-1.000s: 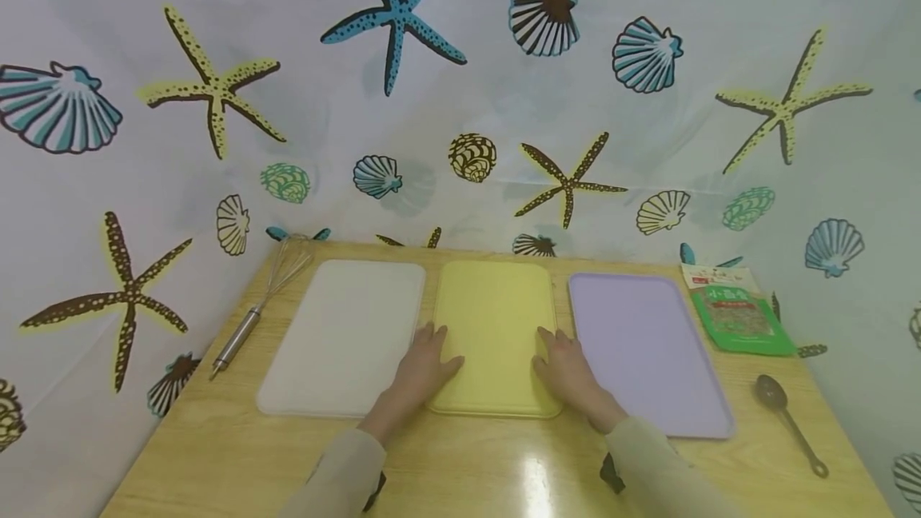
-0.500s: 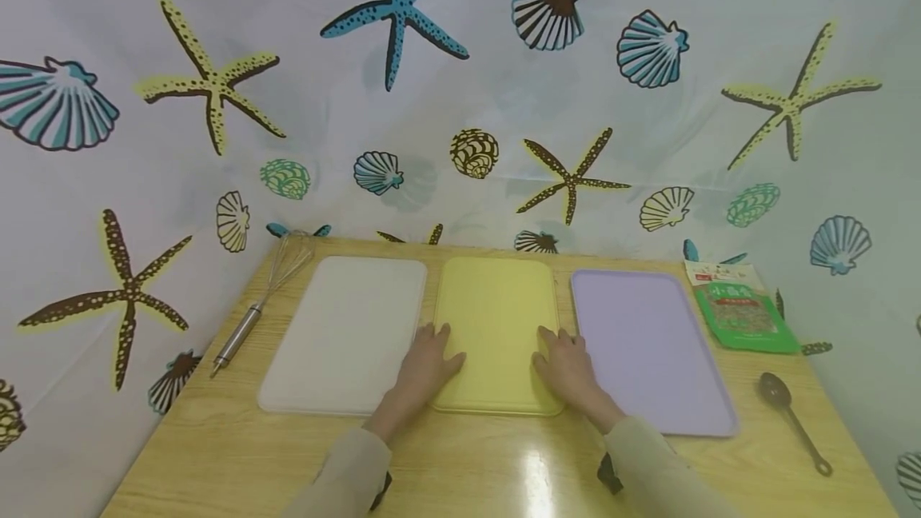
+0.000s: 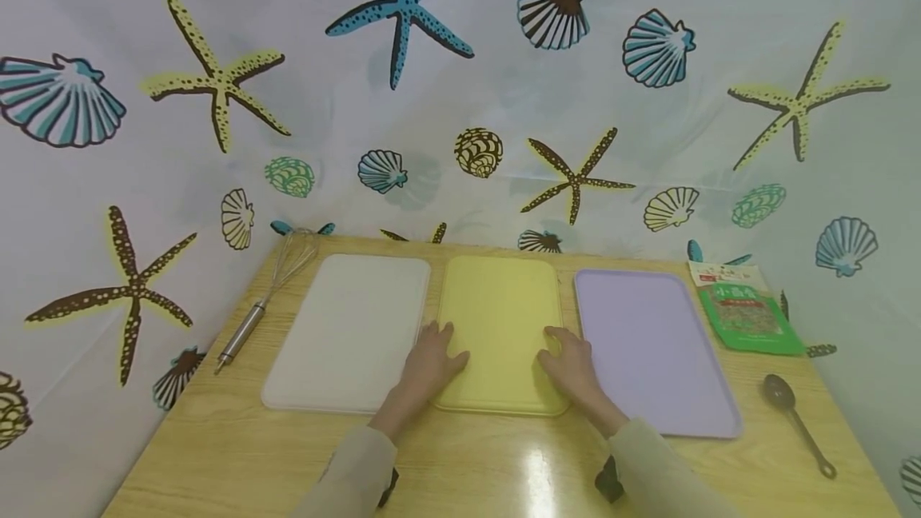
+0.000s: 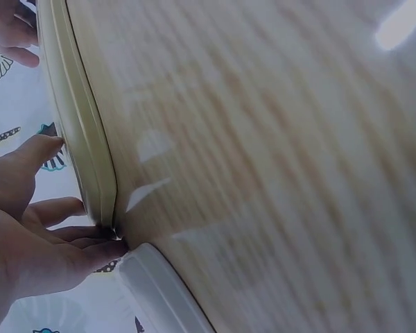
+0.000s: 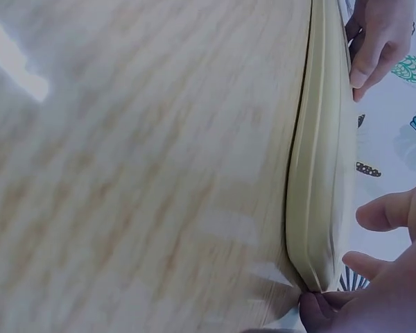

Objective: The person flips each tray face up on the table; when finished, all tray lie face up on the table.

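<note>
Our left hand and right hand, fingers loosely spread, touch the yellow tray between white tray and purple tray (any curl underneath is unclear); we should press left and right evenly.

Seashell-print cloth (on three sides) makes a booth of this wooden table.

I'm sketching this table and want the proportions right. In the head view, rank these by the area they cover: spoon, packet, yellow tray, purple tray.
1. Yellow tray and purple tray: too alike to rank
2. Packet
3. Spoon
</note>
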Tool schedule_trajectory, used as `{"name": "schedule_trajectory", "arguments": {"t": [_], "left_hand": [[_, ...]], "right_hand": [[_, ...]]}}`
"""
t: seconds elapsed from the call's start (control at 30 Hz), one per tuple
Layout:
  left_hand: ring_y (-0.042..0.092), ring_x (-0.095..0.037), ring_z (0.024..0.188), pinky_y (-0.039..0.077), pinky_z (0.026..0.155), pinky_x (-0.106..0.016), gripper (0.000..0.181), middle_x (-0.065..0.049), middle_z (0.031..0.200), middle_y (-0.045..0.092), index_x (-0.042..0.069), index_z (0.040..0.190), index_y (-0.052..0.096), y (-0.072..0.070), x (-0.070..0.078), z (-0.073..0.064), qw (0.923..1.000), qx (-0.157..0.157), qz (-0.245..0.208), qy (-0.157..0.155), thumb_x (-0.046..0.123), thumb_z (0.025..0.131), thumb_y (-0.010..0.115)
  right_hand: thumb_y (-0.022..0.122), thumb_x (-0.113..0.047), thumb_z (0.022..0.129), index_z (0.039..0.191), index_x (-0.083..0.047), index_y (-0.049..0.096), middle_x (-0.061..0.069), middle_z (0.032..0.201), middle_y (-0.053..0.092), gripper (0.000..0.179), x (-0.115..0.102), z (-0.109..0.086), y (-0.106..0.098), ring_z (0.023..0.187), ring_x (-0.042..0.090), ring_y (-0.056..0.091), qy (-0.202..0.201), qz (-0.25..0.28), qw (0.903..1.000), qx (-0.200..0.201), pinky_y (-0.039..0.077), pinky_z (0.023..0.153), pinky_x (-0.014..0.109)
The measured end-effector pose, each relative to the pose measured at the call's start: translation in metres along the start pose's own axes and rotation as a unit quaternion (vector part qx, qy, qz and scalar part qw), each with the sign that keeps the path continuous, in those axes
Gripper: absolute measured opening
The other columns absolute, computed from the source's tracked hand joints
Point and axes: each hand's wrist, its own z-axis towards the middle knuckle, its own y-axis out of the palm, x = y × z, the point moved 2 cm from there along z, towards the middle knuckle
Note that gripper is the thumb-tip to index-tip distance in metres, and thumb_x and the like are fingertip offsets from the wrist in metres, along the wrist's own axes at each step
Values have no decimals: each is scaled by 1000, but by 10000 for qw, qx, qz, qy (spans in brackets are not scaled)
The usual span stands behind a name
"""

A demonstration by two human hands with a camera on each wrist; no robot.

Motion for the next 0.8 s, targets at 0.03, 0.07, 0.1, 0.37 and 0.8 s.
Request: {"name": "schedule_trajectory", "arguments": {"t": [0.03,0.07,0.1,0.37,0.8], "left_hand": [[31,-51,133,29,110,-57,63,-39,141,34,-11,136,44,0,0,0,10000,12,4,29,28,91,63],[31,-51,133,30,110,-57,63,-39,141,35,-11,136,44,0,0,0,10000,27,17,49,28,91,63],[31,-51,133,30,110,-56,63,-38,141,35,-11,136,44,0,0,0,10000,25,40,54,28,91,63],[31,-51,134,30,109,-58,58,-38,142,34,-11,137,44,-2,0,-1,9999,-52,33,81,26,95,59],[26,-51,136,27,110,-59,58,-39,144,31,-11,139,40,4,-11,2,9995,-136,-131,238,30,99,50]], "right_hand": [[57,-6,84,133,4,51,26,133,52,50,0,-1,0,55,15,45,83,100,9999,-31,40,44,21],[56,-5,84,134,4,50,27,133,52,50,1,-1,-1,48,12,38,131,156,9998,-60,34,39,19],[55,-3,84,134,5,50,28,134,51,50,0,-2,-2,47,9,36,147,224,9996,-66,32,39,17],[48,6,84,138,2,47,26,141,45,54,-3,-8,-9,65,22,52,157,472,9987,-97,39,50,18],[62,6,83,136,-1,51,25,136,51,55,1,-6,-36,117,42,55,658,1465,9870,27,51,94,43]]}}
